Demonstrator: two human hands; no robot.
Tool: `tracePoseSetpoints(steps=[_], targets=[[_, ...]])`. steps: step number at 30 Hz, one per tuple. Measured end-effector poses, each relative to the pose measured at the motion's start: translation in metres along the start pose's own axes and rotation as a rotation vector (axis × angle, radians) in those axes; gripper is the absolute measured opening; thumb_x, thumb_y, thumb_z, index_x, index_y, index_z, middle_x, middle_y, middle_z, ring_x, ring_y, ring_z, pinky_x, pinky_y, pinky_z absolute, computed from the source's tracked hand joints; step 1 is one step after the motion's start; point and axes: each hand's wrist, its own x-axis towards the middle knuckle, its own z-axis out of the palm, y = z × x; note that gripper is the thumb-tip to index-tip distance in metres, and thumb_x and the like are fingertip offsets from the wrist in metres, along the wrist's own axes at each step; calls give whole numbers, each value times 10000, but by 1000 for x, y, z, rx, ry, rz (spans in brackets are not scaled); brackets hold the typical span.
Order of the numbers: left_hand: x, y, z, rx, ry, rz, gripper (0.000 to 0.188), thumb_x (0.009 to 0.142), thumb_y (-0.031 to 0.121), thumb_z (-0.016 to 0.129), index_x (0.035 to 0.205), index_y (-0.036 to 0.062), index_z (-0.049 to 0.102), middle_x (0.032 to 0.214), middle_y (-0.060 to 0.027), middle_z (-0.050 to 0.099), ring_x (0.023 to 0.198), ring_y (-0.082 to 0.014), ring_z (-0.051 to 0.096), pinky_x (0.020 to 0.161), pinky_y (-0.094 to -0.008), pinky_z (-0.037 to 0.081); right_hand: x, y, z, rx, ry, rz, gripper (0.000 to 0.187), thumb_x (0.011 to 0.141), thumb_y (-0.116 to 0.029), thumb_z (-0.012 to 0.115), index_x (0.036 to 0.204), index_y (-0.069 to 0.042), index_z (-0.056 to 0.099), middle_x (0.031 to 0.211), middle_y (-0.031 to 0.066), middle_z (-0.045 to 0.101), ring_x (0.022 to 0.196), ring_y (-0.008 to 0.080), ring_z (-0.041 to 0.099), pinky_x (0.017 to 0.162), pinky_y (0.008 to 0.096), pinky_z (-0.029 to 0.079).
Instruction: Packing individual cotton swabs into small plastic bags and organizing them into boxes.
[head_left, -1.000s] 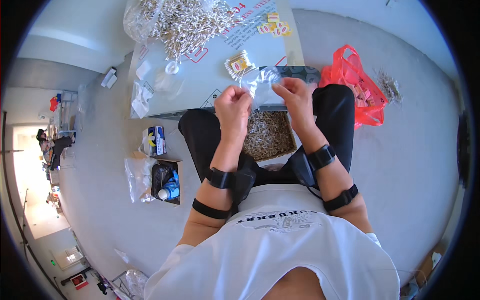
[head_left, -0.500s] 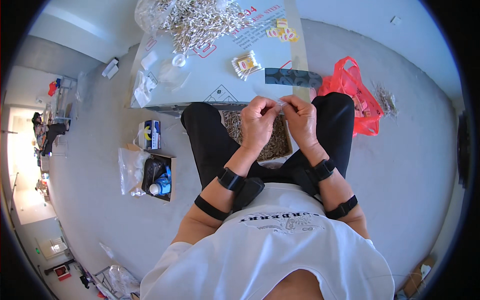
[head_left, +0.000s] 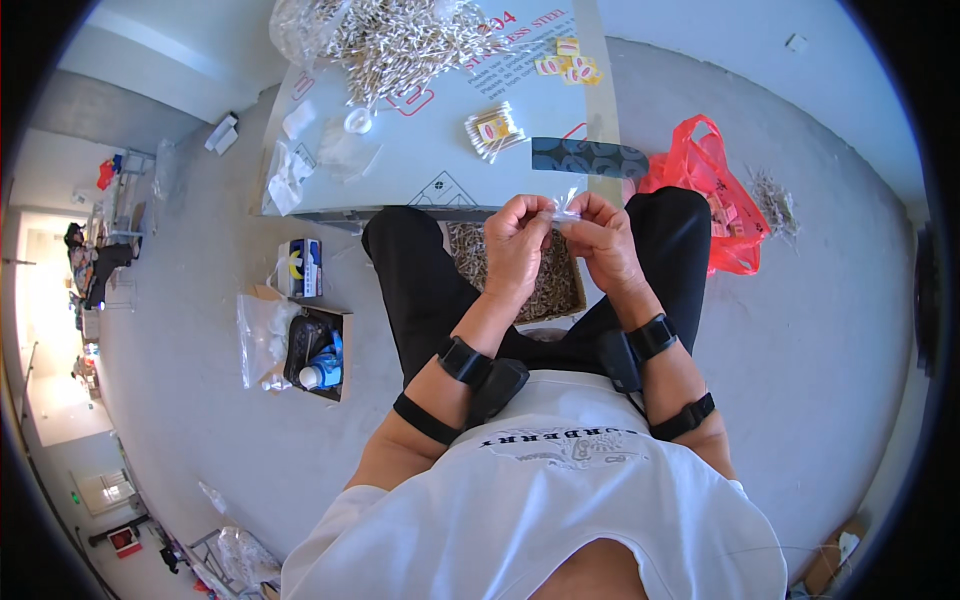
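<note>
Between my fingertips is a small clear plastic bag point(head_left: 565, 207), crinkled and catching the light. My left hand point(head_left: 518, 245) pinches its left side and my right hand point(head_left: 604, 240) pinches its right side, both over the near edge of the table. Just beyond, a bundle of cotton swabs point(head_left: 495, 132) with a yellow-and-white card lies on the table point(head_left: 430, 160). A large loose heap of cotton swabs point(head_left: 410, 45) spreads at the far side. Several small yellow cards point(head_left: 570, 66) lie at the far right.
A dark patterned strip point(head_left: 588, 157) overhangs the table's right edge. Between my knees sits a box of swab-like sticks point(head_left: 545, 285). A red plastic bag point(head_left: 735, 235) stands right on the floor, and an open carton point(head_left: 340, 375) with a blue bottle stands left.
Both hands have drawn slightly nearer to me and turned a little. The clear bag now shows more plainly, its top standing up between the fingers.
</note>
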Motion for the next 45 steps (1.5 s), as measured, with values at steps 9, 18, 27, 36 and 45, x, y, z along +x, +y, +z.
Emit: tracePoseSetpoints(steps=[9,18,27,36,45], targets=[[6,-8,-3,-570,26,-213,59,861,9,547,911,20,576,824,-38,583,671,-86,497,562,-208,400,8,11,17,-488,185,-380,67,799,1,590,861,19,574,669,-16,516,597,24,441,516,165,355],[9,9,-2,-466,-57,-237,42,805,6,571,824,30,543,741,-22,558,490,-31,415,390,-176,294,8,8,11,335,148,20,49,818,18,567,826,-28,551,638,-20,477,483,39,372,408,178,264],[9,3,-6,-339,-91,-304,48,832,39,546,795,47,576,721,14,545,546,-47,462,462,-199,355,7,-6,7,-145,-11,-66,98,745,19,592,807,-27,532,654,-9,504,534,54,448,478,192,352],[10,-9,-5,-599,41,-349,50,846,48,545,804,75,545,714,-5,556,603,-80,470,484,-219,366,7,-2,18,-993,177,-572,130,737,8,563,863,10,532,790,168,560,722,332,563,629,358,455],[9,1,-3,-350,-37,-421,38,841,78,582,820,62,555,637,17,518,454,-37,391,382,-182,275,15,16,14,-841,289,-535,109,768,-15,519,835,29,594,694,164,617,577,277,578,560,350,453]])
